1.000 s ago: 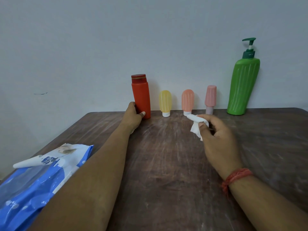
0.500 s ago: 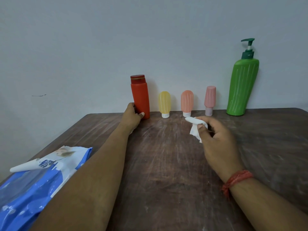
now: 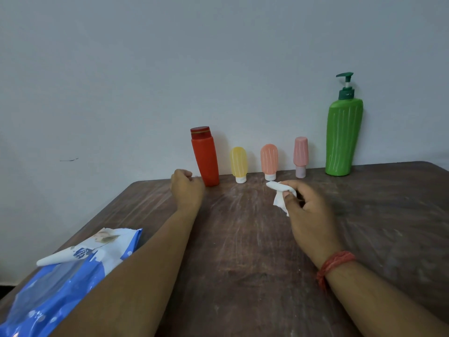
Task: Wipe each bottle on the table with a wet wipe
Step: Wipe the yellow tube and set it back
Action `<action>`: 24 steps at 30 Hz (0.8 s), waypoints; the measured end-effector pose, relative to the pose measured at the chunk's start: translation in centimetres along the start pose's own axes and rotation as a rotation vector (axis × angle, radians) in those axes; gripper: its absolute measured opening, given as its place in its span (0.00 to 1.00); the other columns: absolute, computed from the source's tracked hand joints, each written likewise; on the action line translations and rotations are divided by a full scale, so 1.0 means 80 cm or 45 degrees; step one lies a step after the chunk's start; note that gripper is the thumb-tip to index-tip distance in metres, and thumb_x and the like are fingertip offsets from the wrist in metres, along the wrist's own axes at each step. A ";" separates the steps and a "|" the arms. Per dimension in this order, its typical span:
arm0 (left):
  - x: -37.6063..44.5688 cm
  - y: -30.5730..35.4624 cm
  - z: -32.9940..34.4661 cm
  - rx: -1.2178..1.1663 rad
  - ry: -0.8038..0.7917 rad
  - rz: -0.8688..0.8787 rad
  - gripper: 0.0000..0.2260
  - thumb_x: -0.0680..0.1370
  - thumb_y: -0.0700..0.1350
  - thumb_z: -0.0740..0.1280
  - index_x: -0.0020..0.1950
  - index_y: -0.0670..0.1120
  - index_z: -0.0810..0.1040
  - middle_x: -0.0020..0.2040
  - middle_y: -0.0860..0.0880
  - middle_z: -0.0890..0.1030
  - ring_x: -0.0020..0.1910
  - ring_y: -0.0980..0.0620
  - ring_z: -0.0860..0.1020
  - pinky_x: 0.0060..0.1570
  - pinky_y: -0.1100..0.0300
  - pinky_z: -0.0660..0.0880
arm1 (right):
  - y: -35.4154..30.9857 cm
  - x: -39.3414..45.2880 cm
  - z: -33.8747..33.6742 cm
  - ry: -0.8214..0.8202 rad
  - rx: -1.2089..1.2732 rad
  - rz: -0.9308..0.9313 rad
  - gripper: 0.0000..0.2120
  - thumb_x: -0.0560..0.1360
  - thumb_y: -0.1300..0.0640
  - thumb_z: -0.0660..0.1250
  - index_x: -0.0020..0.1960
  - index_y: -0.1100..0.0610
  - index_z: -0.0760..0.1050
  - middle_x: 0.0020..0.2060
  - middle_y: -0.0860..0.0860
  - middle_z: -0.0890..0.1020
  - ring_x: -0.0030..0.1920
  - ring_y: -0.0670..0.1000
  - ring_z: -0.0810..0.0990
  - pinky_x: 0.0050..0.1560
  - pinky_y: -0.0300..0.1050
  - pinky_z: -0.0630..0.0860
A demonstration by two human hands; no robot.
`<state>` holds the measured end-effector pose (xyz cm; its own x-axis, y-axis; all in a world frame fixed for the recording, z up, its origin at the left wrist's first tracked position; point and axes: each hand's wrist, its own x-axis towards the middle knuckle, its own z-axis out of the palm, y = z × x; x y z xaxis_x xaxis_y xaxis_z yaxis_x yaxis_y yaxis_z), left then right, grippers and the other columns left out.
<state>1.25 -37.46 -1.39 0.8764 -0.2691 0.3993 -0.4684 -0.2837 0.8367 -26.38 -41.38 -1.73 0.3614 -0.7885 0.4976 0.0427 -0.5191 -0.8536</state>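
Looking nearest first, I am seeing one blue wet-wipe pack (image 3: pixel 60 276) lying at the bench's (image 3: pixel 243 276) near left edge, its flap lifted. Two bare forearms are reaching forward over a wide bare stretch of bench between them. The right hand (image 3: pixel 308 215), with one red thread band (image 3: pixel 334 263) at the wrist, is pinching one crumpled white wet wipe (image 3: pixel 279 194) in closed fingers, hovering just in front of the row. The left hand (image 3: pixel 187 188) is curling into a loose fist, holding nothing, just beside the red bottle (image 3: pixel 205 158); I cannot tell whether they touch. Five bottles are standing along the far edge against the wall (image 3: pixel 218 57): red, yellow (image 3: pixel 238 162), orange (image 3: pixel 269 160), pink (image 3: pixel 300 155), and a tall green pump bottle (image 3: pixel 343 135), well apart at the right.
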 end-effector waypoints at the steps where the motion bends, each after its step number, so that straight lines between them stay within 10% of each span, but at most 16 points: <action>1: -0.008 0.006 -0.001 0.092 -0.025 0.159 0.09 0.79 0.38 0.68 0.55 0.47 0.73 0.56 0.46 0.77 0.51 0.51 0.76 0.48 0.60 0.75 | 0.000 0.000 0.000 0.002 -0.006 -0.007 0.15 0.81 0.61 0.61 0.57 0.43 0.81 0.50 0.40 0.82 0.52 0.40 0.79 0.48 0.35 0.71; 5: -0.033 0.038 0.015 0.181 -0.175 0.606 0.12 0.78 0.38 0.69 0.59 0.48 0.72 0.55 0.51 0.75 0.51 0.52 0.76 0.51 0.58 0.75 | 0.002 0.001 0.000 0.017 -0.066 -0.002 0.13 0.81 0.60 0.61 0.59 0.48 0.80 0.51 0.44 0.82 0.52 0.44 0.79 0.49 0.39 0.74; 12: -0.023 0.076 0.049 0.312 -0.398 0.558 0.29 0.80 0.42 0.69 0.79 0.47 0.62 0.74 0.45 0.71 0.66 0.44 0.76 0.59 0.54 0.73 | 0.002 0.002 0.000 0.048 -0.063 0.018 0.13 0.81 0.60 0.62 0.61 0.51 0.79 0.54 0.46 0.82 0.55 0.46 0.79 0.55 0.42 0.76; 24: -0.018 0.098 0.059 0.376 -0.320 0.582 0.18 0.81 0.41 0.68 0.70 0.49 0.71 0.61 0.45 0.79 0.54 0.46 0.80 0.51 0.52 0.79 | 0.004 0.005 0.000 0.083 -0.064 0.000 0.12 0.81 0.61 0.62 0.61 0.53 0.80 0.54 0.47 0.81 0.54 0.46 0.79 0.54 0.41 0.76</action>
<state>-4.19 -43.63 2.81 0.5423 -0.6236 0.5630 -0.8346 -0.3222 0.4469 -26.25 -41.86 -1.80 0.3003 -0.8075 0.5077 -0.0047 -0.5335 -0.8458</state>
